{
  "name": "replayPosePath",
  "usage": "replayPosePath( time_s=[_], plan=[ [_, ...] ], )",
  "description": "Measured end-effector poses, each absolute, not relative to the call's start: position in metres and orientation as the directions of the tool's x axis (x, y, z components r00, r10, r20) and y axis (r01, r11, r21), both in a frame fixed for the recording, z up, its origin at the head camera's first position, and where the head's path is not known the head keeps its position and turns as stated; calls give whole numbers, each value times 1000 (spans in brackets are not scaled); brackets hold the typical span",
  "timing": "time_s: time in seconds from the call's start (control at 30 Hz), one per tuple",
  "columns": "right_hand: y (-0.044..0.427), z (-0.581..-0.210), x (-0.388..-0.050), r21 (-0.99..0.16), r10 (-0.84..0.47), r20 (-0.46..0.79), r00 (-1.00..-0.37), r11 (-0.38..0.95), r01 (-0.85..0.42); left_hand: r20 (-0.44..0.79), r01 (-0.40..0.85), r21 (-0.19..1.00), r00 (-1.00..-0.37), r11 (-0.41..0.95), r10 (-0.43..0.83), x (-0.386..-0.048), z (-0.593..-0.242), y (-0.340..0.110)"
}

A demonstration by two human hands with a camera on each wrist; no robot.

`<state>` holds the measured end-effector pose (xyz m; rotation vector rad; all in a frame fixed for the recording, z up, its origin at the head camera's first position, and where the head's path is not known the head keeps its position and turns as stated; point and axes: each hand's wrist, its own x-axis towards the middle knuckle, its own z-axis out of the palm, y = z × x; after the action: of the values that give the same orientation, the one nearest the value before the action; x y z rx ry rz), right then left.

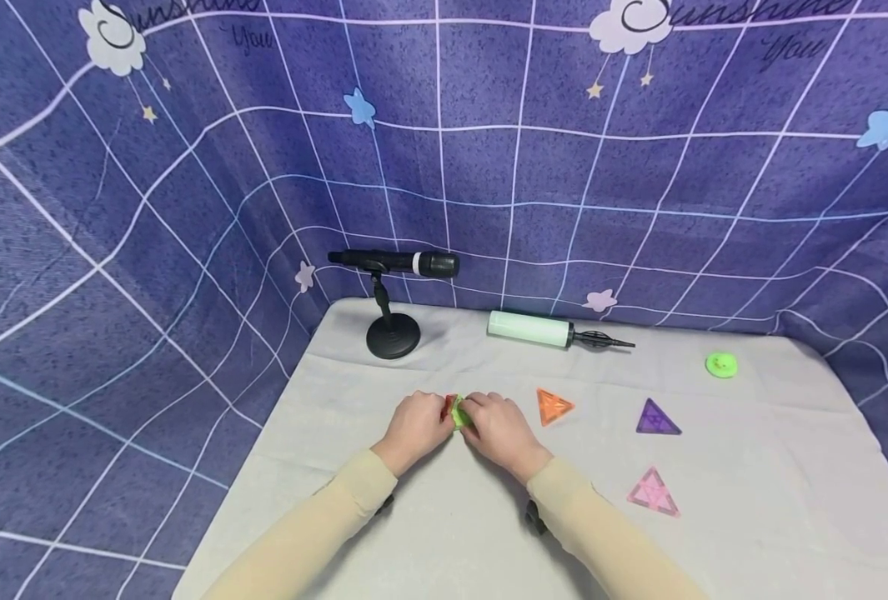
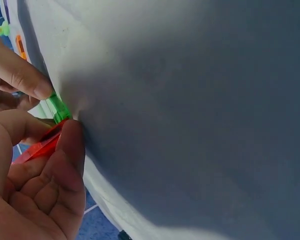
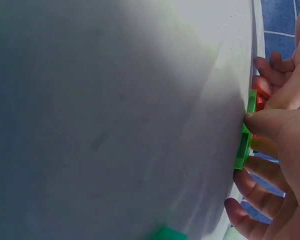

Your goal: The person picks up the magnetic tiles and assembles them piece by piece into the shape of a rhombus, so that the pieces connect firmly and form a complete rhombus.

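Observation:
Over the middle of the table my left hand (image 1: pixel 417 429) pinches a translucent red plastic tile (image 2: pixel 42 147) between thumb and fingers. My right hand (image 1: pixel 505 433) pinches a translucent green tile (image 3: pixel 244 150) with its thumb and fingertips. In both wrist views the two tiles meet edge to edge, and fingers cover much of each. Whether they are joined or only touching, I cannot tell. To the right of my right hand, an orange triangular tile (image 1: pixel 554 406) lies flat on the table, with a purple triangular tile (image 1: pixel 657 418) and a pink one (image 1: pixel 654 492) farther right.
At the back left a black microphone (image 1: pixel 394 262) rests on a round-based stand (image 1: pixel 393 336). A pale green hand pump (image 1: pixel 531 329) with a black nozzle lies along the rear edge. A small bright green round thing (image 1: pixel 722 365) sits at the back right of the white-covered table (image 1: pixel 774 533).

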<state>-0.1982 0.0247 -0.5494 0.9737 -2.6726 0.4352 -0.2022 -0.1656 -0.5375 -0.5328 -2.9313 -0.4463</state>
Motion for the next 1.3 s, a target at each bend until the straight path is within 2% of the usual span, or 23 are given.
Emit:
replayPosePath(
  time_s=[0.13,0.33,0.67,1.3],
  plan=[
    [24,-548,-198,-186,-581,340,-739,729,-659,183,363,277,-929,889,322,-201,-538,-166],
    [25,-550,-198,-188,-579,327,-746,734,-652,177,389,358,-921,849,348,-200,-541,-172],
    [26,-550,-194,-219,-570,300,-765,739,-637,112,372,573,-918,730,380,-200,-548,-186],
    [54,-543,-196,-367,-547,262,-795,705,-607,63,292,631,-943,719,327,-200,-550,-185]
  ],
)
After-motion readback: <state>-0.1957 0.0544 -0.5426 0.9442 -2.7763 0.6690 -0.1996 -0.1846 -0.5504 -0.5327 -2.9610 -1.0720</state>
